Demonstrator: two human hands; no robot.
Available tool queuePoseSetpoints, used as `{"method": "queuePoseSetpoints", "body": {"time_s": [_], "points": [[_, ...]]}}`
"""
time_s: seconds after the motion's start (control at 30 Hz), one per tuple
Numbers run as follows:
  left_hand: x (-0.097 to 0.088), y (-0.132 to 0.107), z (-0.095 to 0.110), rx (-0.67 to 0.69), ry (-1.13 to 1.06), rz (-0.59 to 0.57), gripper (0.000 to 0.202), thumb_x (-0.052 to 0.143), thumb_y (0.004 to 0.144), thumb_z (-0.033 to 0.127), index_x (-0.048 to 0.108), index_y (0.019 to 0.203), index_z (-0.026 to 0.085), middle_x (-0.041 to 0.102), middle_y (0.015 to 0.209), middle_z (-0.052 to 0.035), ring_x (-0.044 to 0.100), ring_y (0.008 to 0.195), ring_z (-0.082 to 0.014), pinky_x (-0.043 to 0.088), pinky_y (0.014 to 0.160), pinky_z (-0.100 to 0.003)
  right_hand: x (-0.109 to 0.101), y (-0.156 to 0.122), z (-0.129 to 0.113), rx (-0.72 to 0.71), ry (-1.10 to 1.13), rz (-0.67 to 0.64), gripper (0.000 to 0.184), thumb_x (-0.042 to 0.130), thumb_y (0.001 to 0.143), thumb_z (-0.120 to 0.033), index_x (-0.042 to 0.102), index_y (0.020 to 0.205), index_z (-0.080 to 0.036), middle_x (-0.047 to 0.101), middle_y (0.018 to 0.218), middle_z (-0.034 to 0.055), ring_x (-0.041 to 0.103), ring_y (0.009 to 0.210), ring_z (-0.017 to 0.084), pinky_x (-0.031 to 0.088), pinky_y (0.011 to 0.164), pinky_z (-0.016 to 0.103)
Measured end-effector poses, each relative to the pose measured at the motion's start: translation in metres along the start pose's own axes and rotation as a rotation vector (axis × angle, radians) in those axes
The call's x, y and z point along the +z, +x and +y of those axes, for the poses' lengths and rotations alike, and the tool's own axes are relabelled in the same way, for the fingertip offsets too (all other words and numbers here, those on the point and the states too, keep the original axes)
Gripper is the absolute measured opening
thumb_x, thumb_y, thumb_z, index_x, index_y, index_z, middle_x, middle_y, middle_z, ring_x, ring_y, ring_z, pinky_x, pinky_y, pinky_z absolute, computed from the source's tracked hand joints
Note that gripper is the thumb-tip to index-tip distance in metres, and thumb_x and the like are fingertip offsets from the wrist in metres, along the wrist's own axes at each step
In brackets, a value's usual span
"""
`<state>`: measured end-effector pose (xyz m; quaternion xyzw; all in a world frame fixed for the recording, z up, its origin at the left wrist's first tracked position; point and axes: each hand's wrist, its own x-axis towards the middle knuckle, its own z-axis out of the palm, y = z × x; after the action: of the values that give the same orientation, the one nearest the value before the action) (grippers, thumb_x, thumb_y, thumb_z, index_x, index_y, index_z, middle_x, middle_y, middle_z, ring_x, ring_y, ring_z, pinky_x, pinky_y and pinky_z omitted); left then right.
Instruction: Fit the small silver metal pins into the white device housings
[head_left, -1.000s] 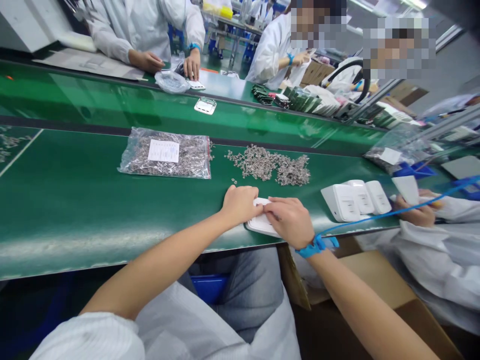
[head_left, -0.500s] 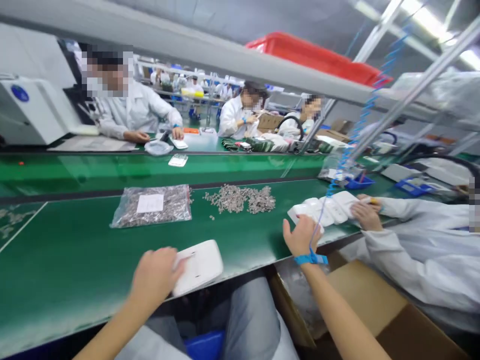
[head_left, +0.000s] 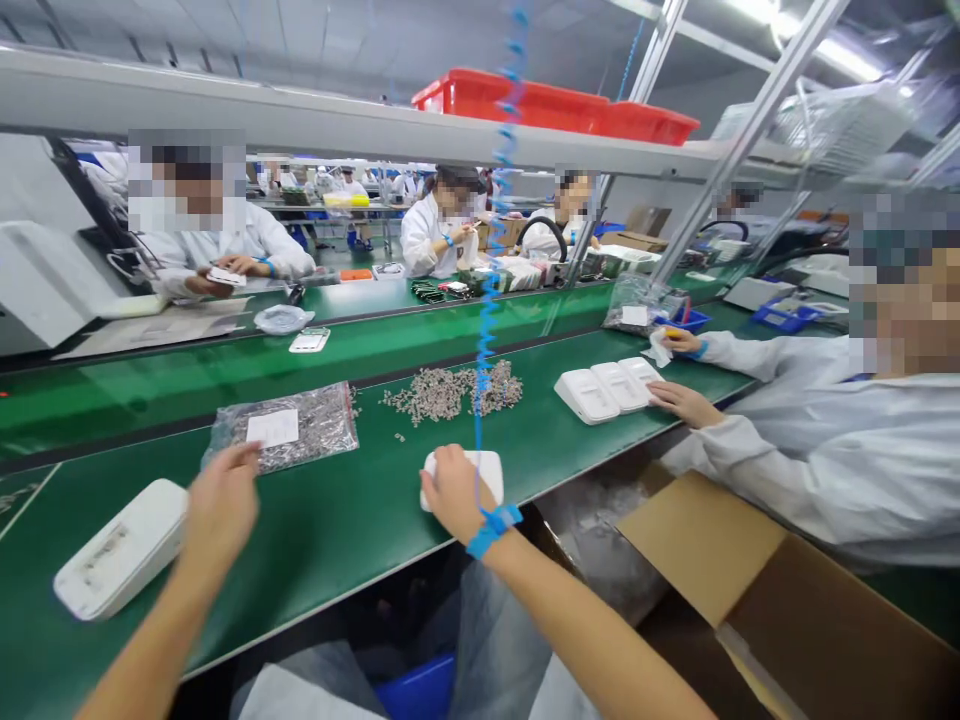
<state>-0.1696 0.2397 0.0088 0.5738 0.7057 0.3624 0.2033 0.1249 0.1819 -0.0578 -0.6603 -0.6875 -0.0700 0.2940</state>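
Note:
My right hand, with a blue wrist strap, grips a white plastic housing near the bench's front edge; its palm hides much of the part. To the left, my left hand is slightly blurred, its fingers loosely stretched out with nothing seen in them. Just beside it lies another white housing, dark marks on its upper face. Behind the left hand is a clear bag of small metal parts with a white label. A loose pile of such parts lies behind the right hand.
At right, a co-worker's hand touches a row of white housings. A coiled blue cord hangs down to my wrist strap. An open cardboard box stands below the bench edge. Red trays sit on the overhead shelf.
My left hand has moved left and come off the housing, which now lies farther left. My right hand has brought one housing from the row toward me. The view has turned right.

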Motion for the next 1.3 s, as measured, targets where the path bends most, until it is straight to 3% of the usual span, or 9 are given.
{"method": "queuePoseSetpoints", "body": {"time_s": [0.07,0.13,0.23,0.4,0.57,0.77,1.1,1.2,1.3], "points": [[0.056,-0.011,0.048,0.086,-0.464,-0.151,0.033,0.045,0.078,0.025,0.062,0.106,0.022,0.068,0.085,0.0018,0.06,0.086,-0.021,0.045,0.079,-0.033,-0.001,0.009,-0.021,-0.01,0.114,-0.055,0.012,0.063,0.087,-0.021,0.052,0.092,-0.02,0.058,0.09,0.0065,0.057,0.072,0.021,0.045,0.061,0.031],[0.103,-0.019,0.079,0.061,-0.83,-0.338,0.04,0.05,0.078,0.02,0.056,0.117,0.015,0.071,0.092,-0.0038,0.063,0.085,-0.0178,0.046,0.079,-0.03,-0.009,0.021,-0.028,-0.046,0.217,-0.038,0.012,0.063,0.087,-0.016,0.055,0.096,-0.019,0.06,0.094,0.0069,0.06,0.079,0.021,0.048,0.068,0.031],[0.138,-0.027,0.094,-0.091,-1.221,-0.627,0.05,0.061,0.081,0.02,0.05,0.128,0.012,0.067,0.122,-0.0141,0.065,0.1,-0.018,0.047,0.08,-0.027,-0.021,0.039,-0.021,-0.124,0.342,0.028,0.013,0.06,0.088,-0.011,0.06,0.098,-0.019,0.063,0.098,0.0066,0.061,0.085,0.02,0.05,0.077,0.032],[0.137,-0.039,0.086,-0.193,-1.519,-0.781,0.043,0.064,0.083,0.015,0.059,0.126,0.019,0.047,0.148,-0.0075,0.05,0.131,-0.0198,0.047,0.095,-0.027,-0.02,0.052,-0.009,-0.336,0.363,0.061,0.019,0.058,0.09,-0.008,0.062,0.104,-0.02,0.065,0.098,0.0067,0.062,0.09,0.021,0.053,0.078,0.033],[0.134,-0.044,0.078,-0.272,-1.512,-0.782,0.039,0.063,0.084,0.015,0.062,0.124,0.017,0.052,0.144,-0.0089,0.042,0.139,-0.0216,0.031,0.118,-0.036,-0.017,0.051,-0.01,-0.608,0.023,0.082,0.028,0.04,0.097,-0.006,0.065,0.09,-0.016,0.064,0.084,0.0097,0.059,0.08,0.023,0.05,0.07,0.036],[0.132,-0.048,0.082,-0.305,-1.531,-0.826,0.031,0.064,0.084,0.014,0.068,0.115,0.015,0.056,0.14,-0.0099,0.045,0.138,-0.0222,0.026,0.122,-0.036,-0.032,0.049,-0.012,-0.801,-0.154,0.039,0.031,0.036,0.099,-0.01,0.064,0.087,-0.019,0.06,0.076,0.0075,0.054,0.069,0.021,0.041,0.062,0.037],[0.136,-0.051,0.082,-0.348,-1.56,-0.788,0.028,0.063,0.082,0.014,0.069,0.109,0.014,0.059,0.136,-0.011,0.048,0.134,-0.0237,0.029,0.12,-0.038,-0.028,0.047,-0.023,-0.677,-0.178,0.003,0.028,0.038,0.099,-0.011,0.062,0.087,-0.017,0.063,0.084,0.0108,0.056,0.079,0.023,0.045,0.073,0.037],[0.137,-0.045,0.079,-0.199,-1.418,-0.826,0.035,0.058,0.084,0.019,0.067,0.117,0.016,0.051,0.144,-0.01,0.044,0.137,-0.0262,0.033,0.117,-0.04,-0.033,0.048,-0.018,-0.577,-0.012,-0.02,0.021,0.043,0.097,-0.012,0.062,0.091,-0.017,0.064,0.086,0.0092,0.058,0.082,0.022,0.047,0.075,0.035],[0.138,-0.031,0.069,0.111,-1.047,-0.679,0.053,0.049,0.079,0.01,0.059,0.131,0.02,0.052,0.143,-0.0066,0.043,0.138,-0.0226,0.032,0.116,-0.037,-0.037,0.048,-0.008,-0.448,0.177,-0.178,0.011,0.055,0.089,-0.014,0.063,0.085,-0.02,0.065,0.085,0.0046,0.058,0.081,0.02,0.047,0.075,0.033]]}}
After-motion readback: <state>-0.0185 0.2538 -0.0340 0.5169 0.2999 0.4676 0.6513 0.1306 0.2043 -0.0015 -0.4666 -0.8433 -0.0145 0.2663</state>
